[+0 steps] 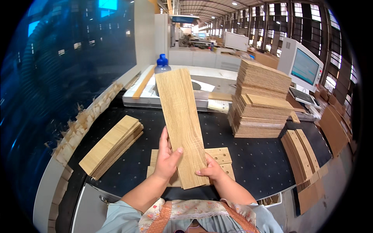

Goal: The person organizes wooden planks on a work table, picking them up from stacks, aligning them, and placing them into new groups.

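A long wood-grain board (182, 124) is held up in front of me, tilted with its far end leaning left. My left hand (168, 157) grips its left edge, thumb on the face and fingers behind. On the right edge near the lower end, my right hand (211, 169) pinches the board with the thumb on top. Beneath it, drilled boards (220, 156) lie crosswise on the black table, partly hidden by the held board and my hands. To the left rests a low stack of similar boards (110, 145).
A tall stack of boards (260, 105) stands at the back right of the black perforated table (256, 167). More drilled strips (297, 155) lie along the right edge. A blue-capped bottle (162, 64), a monitor (305, 64) and a keyboard (301, 96) are behind. A blue panel (85, 50) borders the left.
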A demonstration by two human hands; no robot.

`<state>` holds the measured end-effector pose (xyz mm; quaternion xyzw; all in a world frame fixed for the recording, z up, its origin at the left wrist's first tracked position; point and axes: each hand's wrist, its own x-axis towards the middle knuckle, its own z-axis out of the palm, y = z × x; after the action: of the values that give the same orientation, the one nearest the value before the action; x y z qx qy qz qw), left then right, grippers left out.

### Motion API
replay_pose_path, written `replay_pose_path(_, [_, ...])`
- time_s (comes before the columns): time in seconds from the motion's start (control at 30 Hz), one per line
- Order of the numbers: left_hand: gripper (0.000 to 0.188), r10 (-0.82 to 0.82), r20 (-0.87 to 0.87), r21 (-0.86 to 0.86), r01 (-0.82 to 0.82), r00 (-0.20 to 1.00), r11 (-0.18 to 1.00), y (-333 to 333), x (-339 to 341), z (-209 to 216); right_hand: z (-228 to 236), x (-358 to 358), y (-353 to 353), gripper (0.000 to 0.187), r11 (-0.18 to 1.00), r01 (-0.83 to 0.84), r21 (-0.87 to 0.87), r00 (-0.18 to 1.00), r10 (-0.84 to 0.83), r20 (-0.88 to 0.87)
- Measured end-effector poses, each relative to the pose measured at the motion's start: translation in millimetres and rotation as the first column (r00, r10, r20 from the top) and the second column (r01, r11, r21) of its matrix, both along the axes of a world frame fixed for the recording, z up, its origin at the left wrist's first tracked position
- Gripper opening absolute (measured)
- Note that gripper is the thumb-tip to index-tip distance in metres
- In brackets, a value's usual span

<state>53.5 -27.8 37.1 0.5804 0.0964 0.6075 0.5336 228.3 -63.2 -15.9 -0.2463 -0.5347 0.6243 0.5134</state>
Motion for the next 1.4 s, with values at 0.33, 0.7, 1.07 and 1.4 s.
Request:
replay_pose_path(0.33, [0.098,0.135,0.017,-0.126,-0.132,0.991,0.983,3,-18,-20,33,-47,-19,0.048,0.775,0.112,0.622,0.254,-0.627,0.736])
replay_pose_path(0.7, [0.086,-0.258,0.414,-0.158,0.348,0.873,0.924,17,-46,-43,13,-56,-9,0.089,0.969,0.103,0.223,0.916,-0.180,0.358])
replay_pose_path(1.07, [0.097,-0.370,0.446,-0.299,0.526,0.815,0.797,17,-58,-28,-40,-20,19,0.092,0.911,-0.374,-0.172,0.826,0.243,-0.509])
replay_pose_path(1.4, [0.105,-0.408,0.474,-0.248,0.563,0.780,0.788,15,-55,-22,-33,-29,14,0.090,0.921,-0.370,-0.120,0.761,0.226,-0.608])
